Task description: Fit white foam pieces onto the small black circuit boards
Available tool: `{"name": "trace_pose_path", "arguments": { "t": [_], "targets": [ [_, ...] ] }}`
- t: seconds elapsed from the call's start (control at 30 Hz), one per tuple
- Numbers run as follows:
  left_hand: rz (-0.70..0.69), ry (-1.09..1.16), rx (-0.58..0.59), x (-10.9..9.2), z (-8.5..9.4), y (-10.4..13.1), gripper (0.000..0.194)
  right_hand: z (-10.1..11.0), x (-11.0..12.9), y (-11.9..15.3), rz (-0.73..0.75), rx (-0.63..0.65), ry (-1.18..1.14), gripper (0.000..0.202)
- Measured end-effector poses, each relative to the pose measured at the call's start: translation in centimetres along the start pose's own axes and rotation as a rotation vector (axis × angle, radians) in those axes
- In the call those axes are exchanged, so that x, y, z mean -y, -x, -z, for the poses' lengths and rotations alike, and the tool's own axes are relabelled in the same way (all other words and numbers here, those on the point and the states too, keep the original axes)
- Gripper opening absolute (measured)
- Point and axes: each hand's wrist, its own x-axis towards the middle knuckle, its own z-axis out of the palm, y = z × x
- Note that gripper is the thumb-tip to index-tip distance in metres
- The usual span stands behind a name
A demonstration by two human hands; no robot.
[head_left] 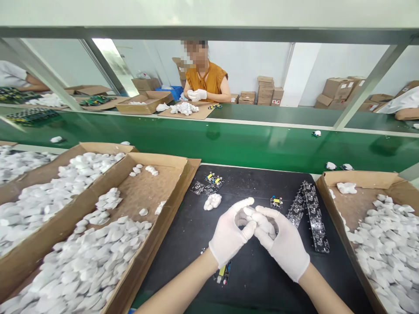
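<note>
Both my hands wear white gloves and meet over the black mat. My left hand and my right hand are closed around a lump of white putty-like material between their fingertips. Another white lump lies on the mat to the left, beside small circuit boards. One board sits beyond my right hand, and strips of black boards lie right of it. Below my left wrist is a board with a yellow part, partly covered by the forearm.
Cardboard boxes of white pieces stand at the left, another box at the right. A green conveyor runs behind the mat, carrying a few small items. Across it a gloved person handles white material; other people's arms show at both sides.
</note>
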Motion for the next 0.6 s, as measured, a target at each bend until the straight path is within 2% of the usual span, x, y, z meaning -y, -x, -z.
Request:
{"name": "trace_pose_path", "arguments": {
  "t": [0.13, 0.3, 0.47, 0.6],
  "targets": [
    [0.018, 0.075, 0.026, 0.0, 0.1, -0.1, 0.052, 0.1, 0.7, -0.1, -0.123, 0.101, -0.241, 0.034],
    [-0.009, 0.058, 0.010, 0.3, 0.0, -0.1, 0.055, -0.1, 0.4, -0.3, -0.107, 0.120, -0.405, 0.033],
    [-0.117, -0.180, 0.013, 0.6, -0.4, 0.5, 0.051, -0.5, -0.3, -0.2, -0.108, 0.082, -0.377, 0.033],
    [-0.156, -0.284, 0.044, 0.6, -0.4, 0.7, 0.056, -0.4, -0.7, 0.0, -0.069, 0.006, -0.178, 0.029]
  ]
}}
